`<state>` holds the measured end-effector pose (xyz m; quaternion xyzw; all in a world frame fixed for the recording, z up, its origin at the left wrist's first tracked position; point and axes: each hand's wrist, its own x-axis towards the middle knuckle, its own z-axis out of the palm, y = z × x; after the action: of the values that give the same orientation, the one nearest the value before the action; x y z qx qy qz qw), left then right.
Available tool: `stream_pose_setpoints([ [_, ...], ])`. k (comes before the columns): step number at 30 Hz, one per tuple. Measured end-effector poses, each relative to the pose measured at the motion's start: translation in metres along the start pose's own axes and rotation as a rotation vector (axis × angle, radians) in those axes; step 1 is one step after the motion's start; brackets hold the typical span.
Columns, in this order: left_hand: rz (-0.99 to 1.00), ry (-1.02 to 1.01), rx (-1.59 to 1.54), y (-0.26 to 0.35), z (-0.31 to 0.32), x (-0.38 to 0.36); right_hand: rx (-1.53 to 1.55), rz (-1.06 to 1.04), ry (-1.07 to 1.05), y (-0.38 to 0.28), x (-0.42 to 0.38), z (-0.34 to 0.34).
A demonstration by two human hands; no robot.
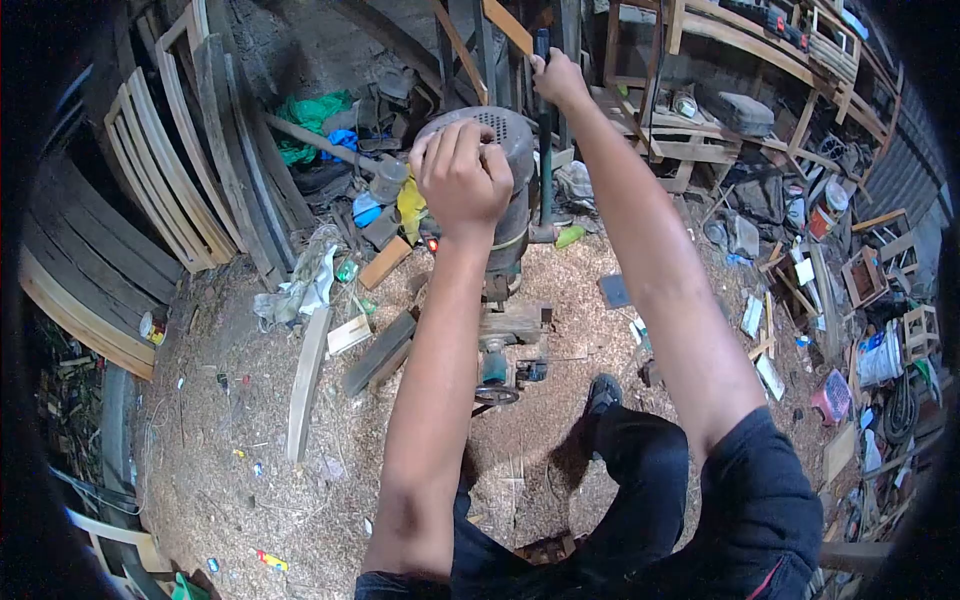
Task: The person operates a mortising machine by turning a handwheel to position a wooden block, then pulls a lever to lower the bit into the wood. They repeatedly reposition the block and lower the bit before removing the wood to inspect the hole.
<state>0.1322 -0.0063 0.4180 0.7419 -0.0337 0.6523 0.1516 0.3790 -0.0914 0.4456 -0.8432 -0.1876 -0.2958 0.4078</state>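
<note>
Head view shows us a small can [152, 328] at the left and a white tub [837, 196] at the far right; we cannot make out what either holds. Wood shavings cover the floor [230, 480], strewn with offcuts and scraps. Slatted wooden frames [160, 165] lean at the far left. A grey cylindrical housing [514, 150] with a perforated top stands at the far centre, a dark upright pole [545, 180] just right of it. Our left hand [465, 180] is curled before the housing's top; we cannot tell whether it touches or holds anything. Our right hand [562, 80] is bent narrow at the pole's upper part, near a wooden strip [507, 25]; its exact grip is hidden.
</note>
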Motion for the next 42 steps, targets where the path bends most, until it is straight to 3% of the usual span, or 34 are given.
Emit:
stream_pose_setpoints([
  [6, -0.001, -0.007, 0.014, -0.001, -0.001, 0.008, 0.017, 0.065, -0.070, 0.019, 0.009, 0.022],
  [8, -0.034, -0.142, -0.044, 0.002, -0.013, 0.006, 0.076, 0.035, -0.095, 0.034, -0.018, 0.018],
  [11, 0.037, -0.059, -0.252, -0.014, -0.025, -0.001, 0.195, 0.087, -0.021, 0.051, -0.076, 0.012],
  [13, -0.028, -0.020, -0.209, -0.032, -0.058, -0.034, 0.270, 0.184, 0.025, 0.053, -0.144, -0.005],
  [15, -0.354, -0.077, -0.210, -0.045, -0.096, -0.091, 0.391, 0.204, -0.109, 0.057, -0.212, -0.024],
  [16, -0.530, -0.184, -0.186, -0.048, -0.113, -0.115, 0.438, 0.166, -0.039, 0.104, -0.251, 0.010],
  [17, -0.721, -0.304, -0.156, -0.046, -0.137, -0.151, 0.418, 0.278, -0.138, 0.099, -0.297, 0.001],
  [20, -0.819, -0.577, 0.000, -0.065, -0.177, -0.278, 0.397, 0.386, -0.345, 0.126, -0.425, 0.002],
  [22, -0.943, -0.689, 0.035, -0.065, -0.201, -0.347, 0.267, 0.606, -0.605, 0.127, -0.493, 0.014],
  [23, -1.024, -0.768, 0.055, -0.059, -0.211, -0.369, 0.255, 0.517, -0.571, 0.106, -0.518, 0.007],
  [24, -0.987, -0.759, 0.063, -0.051, -0.213, -0.379, 0.247, 0.411, -0.531, 0.083, -0.529, 0.004],
  [27, -0.898, -0.722, 0.059, -0.036, -0.199, -0.401, 0.302, 0.345, -0.610, 0.055, -0.561, 0.017],
  [30, -0.909, -0.676, -0.080, -0.040, -0.171, -0.411, 0.204, 0.243, -0.391, 0.074, -0.591, 0.066],
  [33, -1.001, -0.844, -0.120, -0.040, -0.140, -0.421, 0.403, 0.650, -0.478, 0.086, -0.602, 0.088],
  [34, -0.886, -0.735, -0.032, -0.035, -0.128, -0.424, 0.555, 0.643, -0.372, 0.090, -0.607, 0.098],
  [37, -1.094, -0.772, 0.008, -0.046, -0.103, -0.439, 0.553, 0.749, -0.427, 0.100, -0.619, 0.108],
  [38, -0.955, -0.635, 0.107, -0.046, -0.097, -0.446, 0.465, 0.743, -0.331, 0.100, -0.625, 0.121],
  [41, -1.338, -0.469, -0.166, -0.053, -0.106, -0.453, 0.267, 0.396, -0.328, 0.074, -0.604, 0.102],
  [42, -1.553, -0.398, -0.303, -0.064, -0.107, -0.472, 0.122, 0.582, -0.482, 0.046, -0.580, 0.088],
])
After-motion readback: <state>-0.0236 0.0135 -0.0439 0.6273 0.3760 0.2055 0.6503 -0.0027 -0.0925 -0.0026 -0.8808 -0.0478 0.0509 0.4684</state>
